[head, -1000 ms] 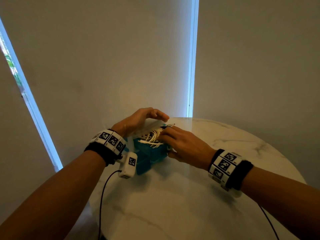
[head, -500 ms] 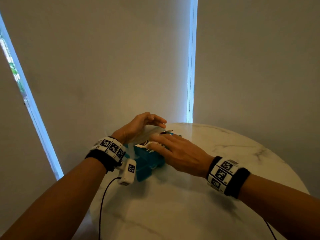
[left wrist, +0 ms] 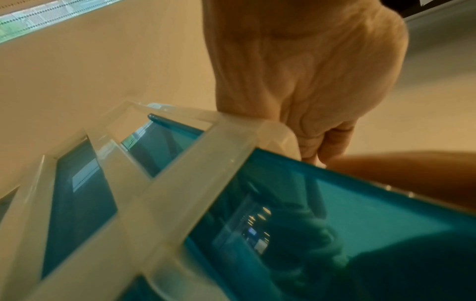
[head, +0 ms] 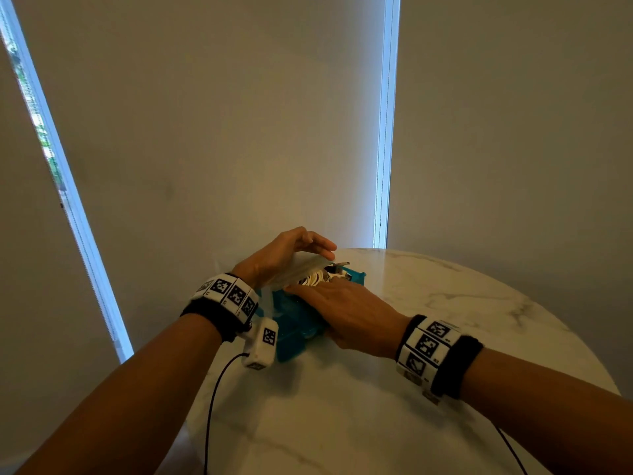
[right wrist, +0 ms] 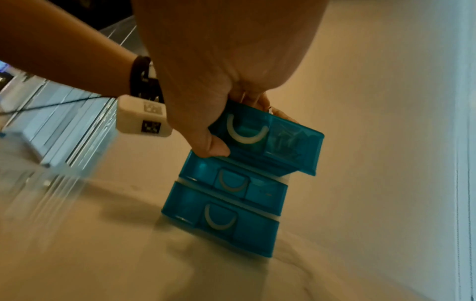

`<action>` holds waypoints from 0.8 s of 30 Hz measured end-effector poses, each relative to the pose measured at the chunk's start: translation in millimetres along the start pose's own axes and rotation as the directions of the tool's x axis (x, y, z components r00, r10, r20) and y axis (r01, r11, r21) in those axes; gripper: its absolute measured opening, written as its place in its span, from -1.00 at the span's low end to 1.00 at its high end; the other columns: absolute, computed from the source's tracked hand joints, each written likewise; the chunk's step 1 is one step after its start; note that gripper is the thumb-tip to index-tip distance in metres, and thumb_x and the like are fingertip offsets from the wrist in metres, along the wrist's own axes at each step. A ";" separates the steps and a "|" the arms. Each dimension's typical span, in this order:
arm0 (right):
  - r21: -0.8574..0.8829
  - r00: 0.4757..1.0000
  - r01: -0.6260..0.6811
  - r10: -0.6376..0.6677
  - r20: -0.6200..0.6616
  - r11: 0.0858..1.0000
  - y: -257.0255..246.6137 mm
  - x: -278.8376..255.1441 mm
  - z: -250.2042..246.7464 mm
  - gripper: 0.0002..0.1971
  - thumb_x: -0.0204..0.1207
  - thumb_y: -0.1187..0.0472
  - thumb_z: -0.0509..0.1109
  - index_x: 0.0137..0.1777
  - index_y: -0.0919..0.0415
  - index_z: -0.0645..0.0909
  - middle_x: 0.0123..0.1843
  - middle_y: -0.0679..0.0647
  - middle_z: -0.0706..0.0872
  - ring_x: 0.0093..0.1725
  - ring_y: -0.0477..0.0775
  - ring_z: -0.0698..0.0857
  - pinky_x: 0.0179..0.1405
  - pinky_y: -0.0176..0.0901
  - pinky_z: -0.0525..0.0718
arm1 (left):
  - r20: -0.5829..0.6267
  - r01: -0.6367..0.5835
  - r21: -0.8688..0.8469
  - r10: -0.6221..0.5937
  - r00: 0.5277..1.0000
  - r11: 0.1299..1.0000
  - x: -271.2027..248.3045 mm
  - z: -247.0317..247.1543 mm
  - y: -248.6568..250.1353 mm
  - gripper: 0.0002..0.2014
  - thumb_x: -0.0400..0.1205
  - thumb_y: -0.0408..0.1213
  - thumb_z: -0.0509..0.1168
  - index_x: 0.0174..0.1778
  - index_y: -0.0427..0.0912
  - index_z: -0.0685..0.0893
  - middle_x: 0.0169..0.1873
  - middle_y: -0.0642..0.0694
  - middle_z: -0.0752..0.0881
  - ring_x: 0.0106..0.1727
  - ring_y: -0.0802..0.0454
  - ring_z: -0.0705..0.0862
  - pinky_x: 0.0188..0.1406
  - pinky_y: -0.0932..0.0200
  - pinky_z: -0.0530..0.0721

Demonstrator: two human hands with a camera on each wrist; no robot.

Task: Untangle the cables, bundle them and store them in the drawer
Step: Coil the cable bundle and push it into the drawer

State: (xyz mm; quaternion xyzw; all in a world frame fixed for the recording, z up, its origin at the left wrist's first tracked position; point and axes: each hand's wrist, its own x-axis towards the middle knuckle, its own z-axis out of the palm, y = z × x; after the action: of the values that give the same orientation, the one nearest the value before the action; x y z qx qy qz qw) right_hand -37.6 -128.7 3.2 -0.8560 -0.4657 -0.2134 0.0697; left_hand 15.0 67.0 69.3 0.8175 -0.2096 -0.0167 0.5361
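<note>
A small teal drawer unit [head: 294, 323] [right wrist: 226, 213] in a translucent frame [left wrist: 180, 183] stands on the marble table [head: 411, 406]. Its top drawer [right wrist: 291, 142] [head: 356, 277] is pulled out. White coiled cables [head: 313, 278] lie in it, with a dark plug [head: 339, 267] sticking up. My left hand [head: 284, 252] [left wrist: 309, 71] arches over the unit's top, its fingers curled down over the frame's far corner. My right hand [head: 342, 303] [right wrist: 226, 51] lies across the open drawer. The fingers reach over its top edge and the thumb [right wrist: 213, 145] presses the front's lower corner.
The two lower drawers [right wrist: 221, 220] are closed. The unit stands near the round table's far left edge [head: 191, 416], close to the wall and a window strip [head: 383, 132]. A white camera block [head: 262, 342] and its black lead [head: 212, 406] hang from my left wrist.
My right hand has slid left across the open drawer, from fingering the cables to gripping the drawer's front. My left hand has stayed on the unit's top.
</note>
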 end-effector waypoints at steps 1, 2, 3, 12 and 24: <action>0.015 1.000 0.004 -0.004 0.001 1.000 0.9 2.1 -1.6 -0.16 0.62 0.20 0.65 0.81 0.03 0.28 0.52 0.14 0.73 0.46 0.24 0.71 0.45 0.18 0.69 | 0.002 0.007 -0.002 -0.007 1.000 1.000 0.2 -0.5 -0.6 -0.47 0.88 -0.18 -0.11 0.42 -0.23 0.75 0.25 -0.15 0.85 0.32 -0.16 0.70 0.09 -0.03 0.71; 0.011 1.000 0.024 -0.023 -0.002 1.000 1.9 2.3 -3.4 -0.17 0.62 0.19 0.65 0.80 0.03 0.30 0.50 0.14 0.75 0.44 0.23 0.72 0.44 0.17 0.69 | -0.002 0.004 0.018 -0.004 1.000 1.000 -0.1 -1.2 -0.9 -0.49 0.88 -0.17 -0.10 0.42 -0.20 0.75 0.26 -0.12 0.85 0.34 -0.16 0.70 0.12 -0.04 0.72; -0.003 0.999 0.047 -0.047 -0.005 0.999 2.7 0.8 -5.4 -0.19 0.62 0.18 0.65 0.79 0.03 0.32 0.51 0.13 0.74 0.45 0.22 0.72 0.45 0.16 0.68 | -0.006 -0.009 0.064 0.009 1.000 0.998 0.0 -2.0 -1.2 -0.51 0.89 -0.16 -0.08 0.42 -0.17 0.75 0.27 -0.08 0.85 0.36 -0.11 0.70 0.19 -0.05 0.71; -0.106 0.984 -0.040 0.021 -0.176 0.994 38.5 -34.1 -22.6 -0.56 0.61 0.02 0.64 0.41 0.16 0.71 0.42 0.15 0.73 0.24 0.16 0.77 0.12 -0.02 0.89 | -0.420 0.064 0.548 0.208 0.883 0.834 -7.3 22.1 -4.0 -0.84 0.78 -0.09 0.32 0.20 0.03 0.77 0.10 0.10 0.79 0.16 0.14 0.72 0.28 0.00 0.75; 0.184 0.976 -0.101 0.134 -0.174 0.978 34.5 -20.5 -21.1 -0.44 0.51 0.51 0.48 0.39 -0.06 0.80 0.10 0.03 0.85 0.02 0.06 0.74 -0.07 -0.11 0.69 | 0.012 0.168 0.813 -0.303 0.953 0.557 -42.1 5.4 9.8 0.44 0.18 0.83 -0.32 0.92 -0.03 -0.15 0.90 -0.07 -0.19 0.91 -0.15 -0.16 0.86 -0.33 -0.24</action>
State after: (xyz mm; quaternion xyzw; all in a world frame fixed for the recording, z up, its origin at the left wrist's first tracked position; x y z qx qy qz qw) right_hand -25.1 -170.3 16.1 -0.8490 -0.4226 -0.2463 0.1999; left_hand -28.0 74.2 67.2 0.9874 -0.1227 -0.0534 0.0848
